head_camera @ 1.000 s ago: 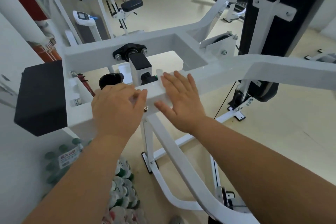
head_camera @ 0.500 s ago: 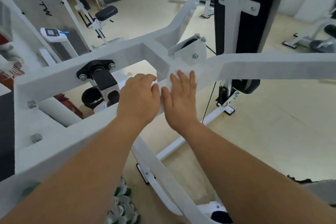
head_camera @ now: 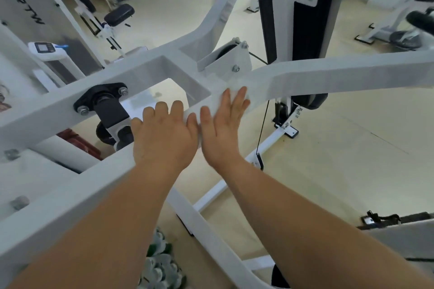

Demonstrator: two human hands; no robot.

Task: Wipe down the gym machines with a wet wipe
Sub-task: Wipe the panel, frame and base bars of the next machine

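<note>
A white steel gym machine frame [head_camera: 340, 77] crosses the view, with a square opening and a black pivot bearing [head_camera: 101, 98] on its left part. My right hand [head_camera: 223, 129] lies flat, fingers straight, and presses a white wet wipe [head_camera: 234, 96] onto the frame's near bar beside the opening. The wipe shows only around my fingertips and blends with the paint. My left hand [head_camera: 164, 136] rests on the same bar just left of it, fingers curled over the bar's far edge.
A pulley bracket [head_camera: 230, 61] with a black cable sits just beyond my right hand. A tall black weight-stack column [head_camera: 300, 7] stands behind. Packs of bottles [head_camera: 159, 260] lie on the floor below. Other white machines and a stairway stand further back.
Both hands have slid right along the bar, from beside the black pivot to the corner past the opening. The view has swung with them.
</note>
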